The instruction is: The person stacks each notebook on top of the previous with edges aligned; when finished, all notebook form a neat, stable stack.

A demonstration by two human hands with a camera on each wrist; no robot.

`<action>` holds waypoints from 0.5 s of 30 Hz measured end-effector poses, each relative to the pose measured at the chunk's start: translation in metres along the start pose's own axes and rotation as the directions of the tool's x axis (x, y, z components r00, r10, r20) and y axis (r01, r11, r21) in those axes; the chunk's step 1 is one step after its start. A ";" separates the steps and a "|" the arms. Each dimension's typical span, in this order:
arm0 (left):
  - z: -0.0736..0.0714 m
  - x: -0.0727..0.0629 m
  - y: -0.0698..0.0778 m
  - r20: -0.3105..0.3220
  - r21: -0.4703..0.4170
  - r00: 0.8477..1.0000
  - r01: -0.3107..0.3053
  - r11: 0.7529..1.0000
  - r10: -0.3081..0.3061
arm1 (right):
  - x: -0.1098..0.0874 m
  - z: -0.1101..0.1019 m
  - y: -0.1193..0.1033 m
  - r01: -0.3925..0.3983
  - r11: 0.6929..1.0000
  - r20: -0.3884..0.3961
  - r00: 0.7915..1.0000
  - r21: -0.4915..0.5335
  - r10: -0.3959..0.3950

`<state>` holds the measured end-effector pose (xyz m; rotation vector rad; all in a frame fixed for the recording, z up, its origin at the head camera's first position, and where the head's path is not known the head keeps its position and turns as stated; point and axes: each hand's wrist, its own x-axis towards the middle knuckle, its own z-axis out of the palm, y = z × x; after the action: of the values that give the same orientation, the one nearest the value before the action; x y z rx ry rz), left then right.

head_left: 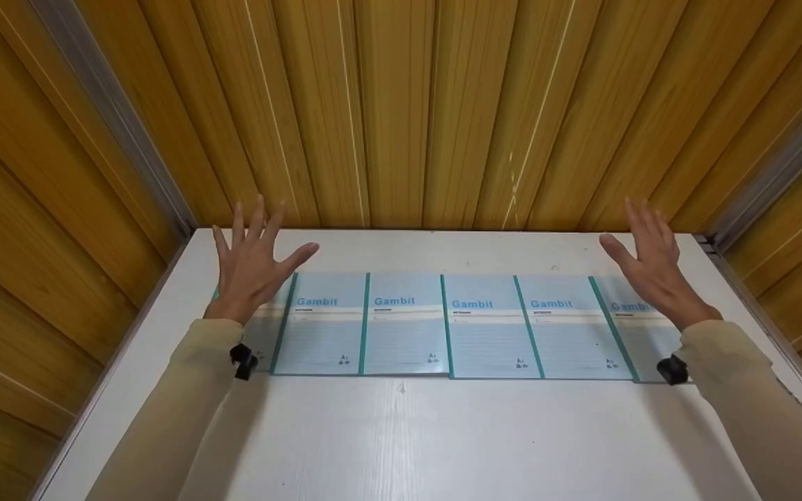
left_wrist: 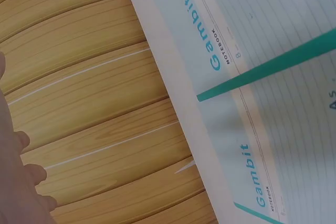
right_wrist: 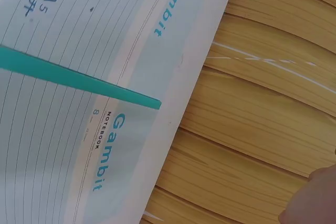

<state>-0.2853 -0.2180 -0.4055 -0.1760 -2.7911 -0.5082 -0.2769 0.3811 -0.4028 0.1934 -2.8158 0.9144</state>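
Several light-blue Gambit notebooks (head_left: 401, 341) with green spines lie side by side in a row on a white table (head_left: 401, 438). My left hand (head_left: 251, 268) hovers over the leftmost notebook (head_left: 269, 330) with its fingers spread, holding nothing. Over the rightmost notebook (head_left: 641, 334) is my right hand (head_left: 655, 268), its fingers straight and its thumb apart, also with nothing in it. Each hand and forearm partly hides the notebook beneath. In the left wrist view, part of the left hand shows at the left edge; the right wrist view catches part of the right hand at lower right.
A wood-patterned panel wall (head_left: 394, 111) stands directly behind the table's far edge. Similar panels rise on the left (head_left: 39, 209) and right (head_left: 798, 271). A black wrist strap piece (head_left: 244, 360) sits under the left sleeve, and another (head_left: 672, 370) under the right.
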 end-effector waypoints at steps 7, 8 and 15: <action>-0.002 -0.002 0.004 -0.034 -0.132 0.999 -0.020 0.991 0.016 | -0.002 -0.001 -0.013 -0.060 0.983 0.048 0.997 0.173 0.052; -0.002 -0.002 0.005 -0.034 -0.158 0.999 -0.023 0.987 0.018 | -0.003 -0.001 -0.014 -0.066 0.977 0.052 0.997 0.204 0.057; -0.003 -0.007 0.011 -0.034 -0.313 0.999 -0.045 0.949 0.036 | -0.003 -0.002 -0.022 -0.043 0.910 0.041 0.999 0.413 0.029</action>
<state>-0.2764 -0.2095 -0.4016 -0.2916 -2.6562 -0.9363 -0.2694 0.3649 -0.3893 0.2124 -2.6236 1.5245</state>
